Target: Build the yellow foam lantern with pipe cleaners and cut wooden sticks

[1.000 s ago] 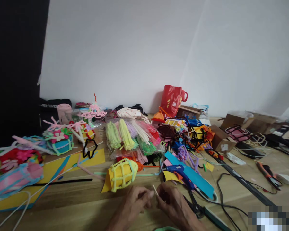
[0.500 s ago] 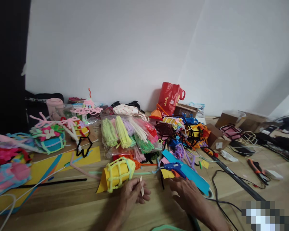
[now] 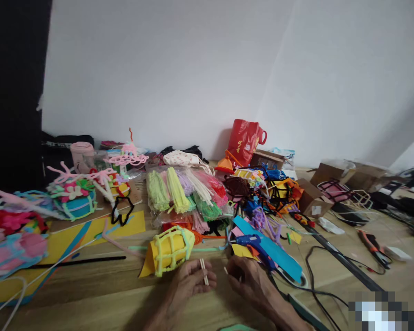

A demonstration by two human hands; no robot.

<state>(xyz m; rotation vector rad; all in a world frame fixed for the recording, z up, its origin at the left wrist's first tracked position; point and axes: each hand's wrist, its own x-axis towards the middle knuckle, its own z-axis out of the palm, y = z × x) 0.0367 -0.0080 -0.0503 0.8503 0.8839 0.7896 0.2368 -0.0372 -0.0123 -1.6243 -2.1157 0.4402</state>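
Observation:
My left hand (image 3: 191, 280) is shut around a few thin pale sticks (image 3: 203, 271), which stand up between the fingers. My right hand (image 3: 248, 280) is a short way to the right, and a small pale stick end (image 3: 225, 270) shows at its fingertips. Just beyond my left hand lies a yellow paper cylinder caged in lime pipe cleaners (image 3: 169, 251). A blue hot glue gun (image 3: 251, 243) rests on a teal card strip (image 3: 272, 248) above my right hand.
Bagged pipe cleaners (image 3: 182, 197) and tangled craft pieces fill the wooden table (image 3: 89, 285) behind my hands. Felt-and-pipe-cleaner crafts lie to the left on yellow card. Black cables, orange-handled pliers and cardboard boxes lie to the right.
My right hand has moved left, closer to my left hand, since half a second ago. The sticks stay in my left hand. The view has shifted slightly.

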